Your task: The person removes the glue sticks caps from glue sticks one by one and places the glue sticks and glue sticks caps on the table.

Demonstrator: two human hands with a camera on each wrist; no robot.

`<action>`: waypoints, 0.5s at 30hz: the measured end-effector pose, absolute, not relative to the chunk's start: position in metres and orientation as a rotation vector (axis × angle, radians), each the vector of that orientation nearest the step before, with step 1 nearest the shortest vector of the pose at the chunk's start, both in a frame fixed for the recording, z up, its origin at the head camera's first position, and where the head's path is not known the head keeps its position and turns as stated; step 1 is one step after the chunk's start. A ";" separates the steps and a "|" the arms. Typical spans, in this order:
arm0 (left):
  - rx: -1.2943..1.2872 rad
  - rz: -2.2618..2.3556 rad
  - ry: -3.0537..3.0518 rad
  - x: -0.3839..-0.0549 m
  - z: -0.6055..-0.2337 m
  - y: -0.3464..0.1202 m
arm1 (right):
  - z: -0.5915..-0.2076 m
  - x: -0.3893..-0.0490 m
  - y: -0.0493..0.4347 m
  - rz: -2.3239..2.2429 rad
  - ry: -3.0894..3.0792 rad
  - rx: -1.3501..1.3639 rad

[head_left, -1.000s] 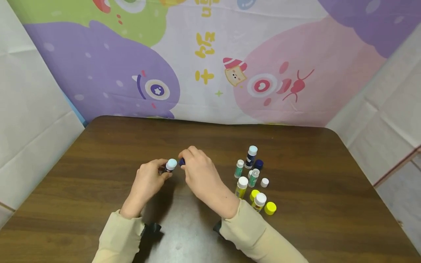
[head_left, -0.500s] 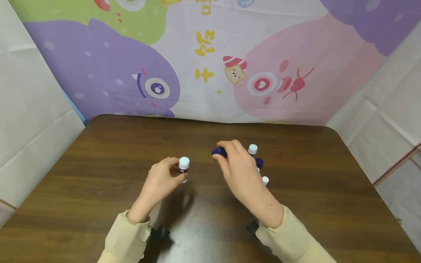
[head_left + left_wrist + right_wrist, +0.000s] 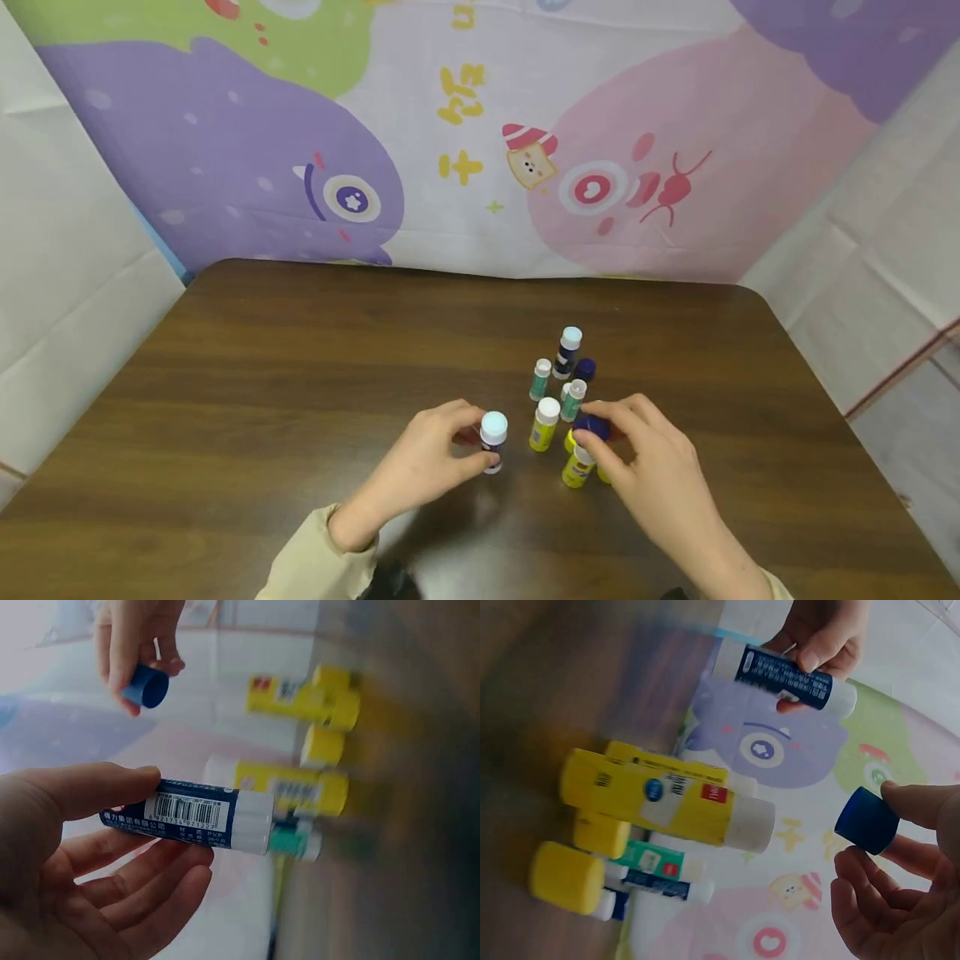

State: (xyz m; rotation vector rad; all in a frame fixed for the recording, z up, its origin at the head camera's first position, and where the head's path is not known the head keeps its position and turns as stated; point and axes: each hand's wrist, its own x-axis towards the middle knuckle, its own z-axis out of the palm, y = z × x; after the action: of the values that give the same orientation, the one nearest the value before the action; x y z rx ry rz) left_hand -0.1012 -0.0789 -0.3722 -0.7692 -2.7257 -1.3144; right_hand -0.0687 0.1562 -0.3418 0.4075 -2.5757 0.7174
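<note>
My left hand (image 3: 431, 454) grips an uncapped navy glue stick (image 3: 492, 442) upright, thumb on one side and fingers on the other. Its white top points up, and the left wrist view shows a barcode on its label. In my right hand (image 3: 652, 467) a dark blue cap (image 3: 592, 427) is pinched between thumb and fingers. The cap (image 3: 867, 820) is held above the group of glue sticks and overlaps a yellow glue stick (image 3: 577, 468) in the head view. Another yellow glue stick (image 3: 544, 425) stands between the two hands.
Behind the hands stand two small green glue sticks (image 3: 540, 380) and another navy glue stick (image 3: 567, 353), with a dark blue cap (image 3: 586, 369) beside it. Yellow caps (image 3: 567, 877) sit near the yellow sticks. A printed cloth (image 3: 465, 142) hangs behind the brown table (image 3: 300, 333).
Both hands have moved right and toward the person, the left carrying the navy glue stick, the right carrying the blue cap away from it to over the group of glue sticks.
</note>
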 end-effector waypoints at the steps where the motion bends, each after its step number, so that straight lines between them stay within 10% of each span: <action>1: -0.791 -1.304 -2.731 -0.100 -0.374 -0.075 | -0.343 -0.065 0.158 0.718 -2.585 0.387; 15: -0.991 -1.217 -2.841 -0.087 -0.396 -0.033 | -0.382 -0.042 0.166 0.704 -2.971 0.289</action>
State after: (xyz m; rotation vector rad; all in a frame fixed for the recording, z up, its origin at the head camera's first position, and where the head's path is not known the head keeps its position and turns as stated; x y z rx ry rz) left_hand -0.0867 -0.0334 -0.3961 -0.9915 -2.8406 -1.2174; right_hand -0.0415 0.1658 -0.3815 0.2894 -2.9708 0.7045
